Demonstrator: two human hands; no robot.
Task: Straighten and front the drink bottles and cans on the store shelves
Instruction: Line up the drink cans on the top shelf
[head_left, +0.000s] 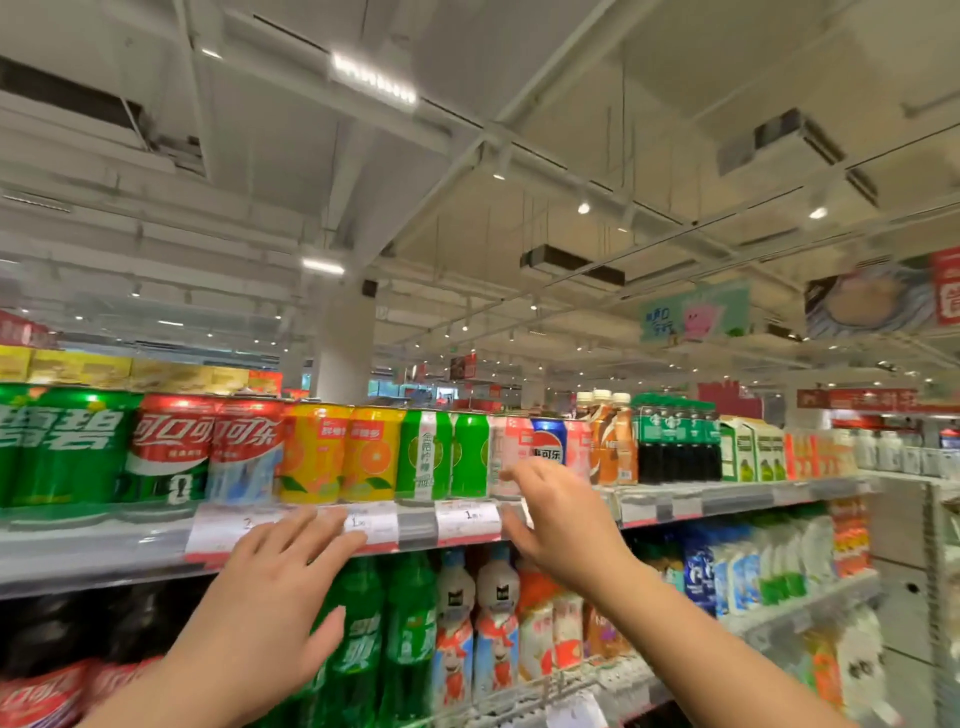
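The top shelf (675, 506) looked largely in order at this point: its cans stood upright in a tight row at the front edge, from the green Sprite cans (62, 441) at the far left through the red Coca-Cola cans (208, 447), the orange soda cans (337, 454) and the green lime cans (441, 454) to the pink cans (506, 447) and a blue Pepsi can (548, 439) set among them. Most labels faced out, though one lime can showed a plain green side, so by my reading some turning was left there (the Pepsi can among the pink ones may also be out of place). The left hand (280, 577) was raised in front of the price tags (467, 519), fingers spread and straight, gripping nothing. The right hand (561, 525) reached toward the pink cans with fingers loosely open; whether its fingertips touched a can I could not tell, but it held nothing. On the shelf below, green Sprite bottles (384, 639), cartoon-printed bottles (478, 629) and blue-and-white bottles (727, 566) stood upright, somewhat blurred, and their fronting could not be judged. Further right on the top shelf, tea bottles (610, 441), dark green-capped bottles (675, 447) and cartons (748, 449) seemed untouched so far.
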